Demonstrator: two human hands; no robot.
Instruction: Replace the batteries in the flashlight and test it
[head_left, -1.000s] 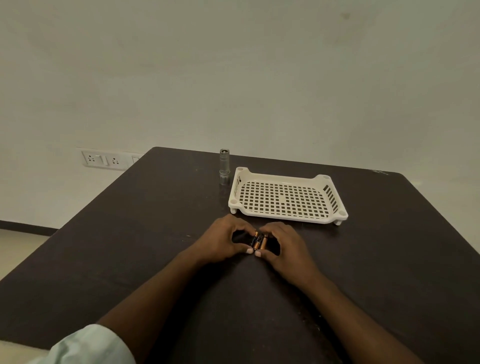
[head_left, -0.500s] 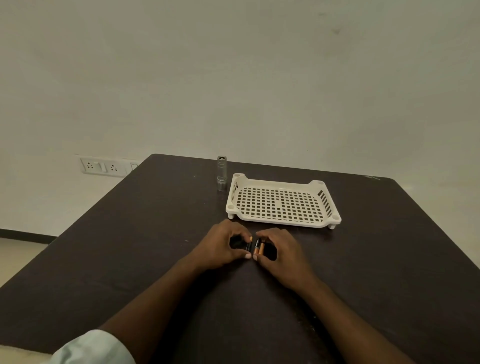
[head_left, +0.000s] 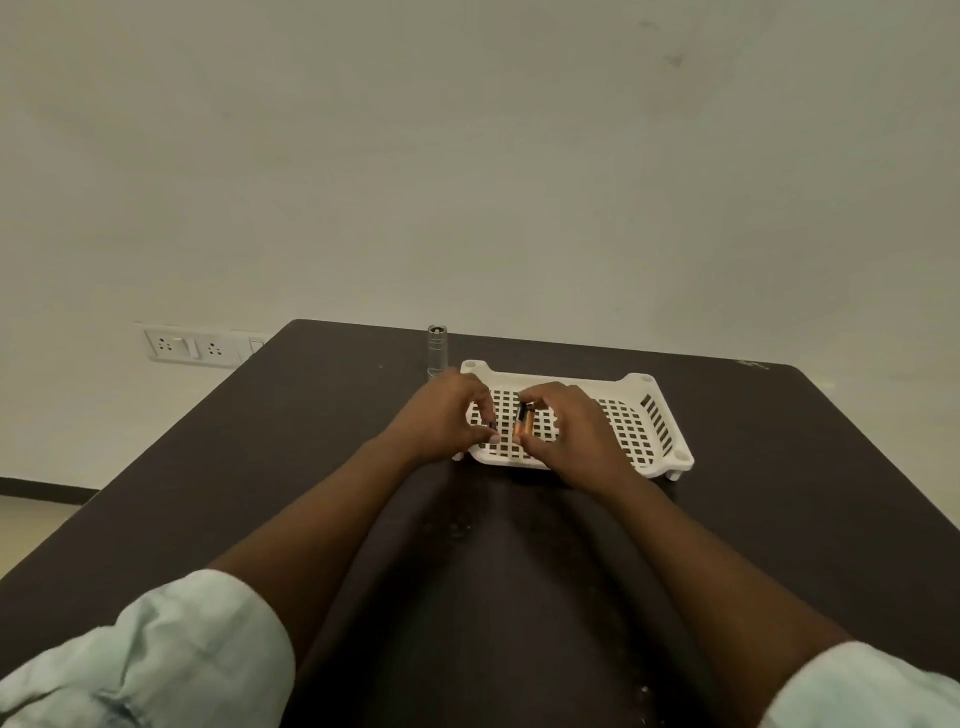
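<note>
**Both hands over the tray, batteries pinched**

So down at the bottom corners of the frame you get two pale rolled-up sleeves (head_left: 156, 654), and both bare forearms run up across the dark table (head_left: 208, 467) toward the middle. The left hand (head_left: 441, 415) has its fingers curled closed with something small and dark nipped between thumb and fingertip, looks like a battery end but it's mostly hidden, can't say for sure. The right hand (head_left: 576, 431) is pinching a copper-and-black battery (head_left: 522, 422) between thumb and forefinger, held roughly upright. Both hands sit in front of the left half of the white slotted tray (head_left: 649, 415), right of centre; whether they touch it, no idea. Just behind the tray's far-left corner the silver flashlight (head_left: 436, 349) stands upright on the table, nobody touching it. Further back, centre-left, there's a wall socket plate (head_left: 195, 347) on the plain wall.
</note>
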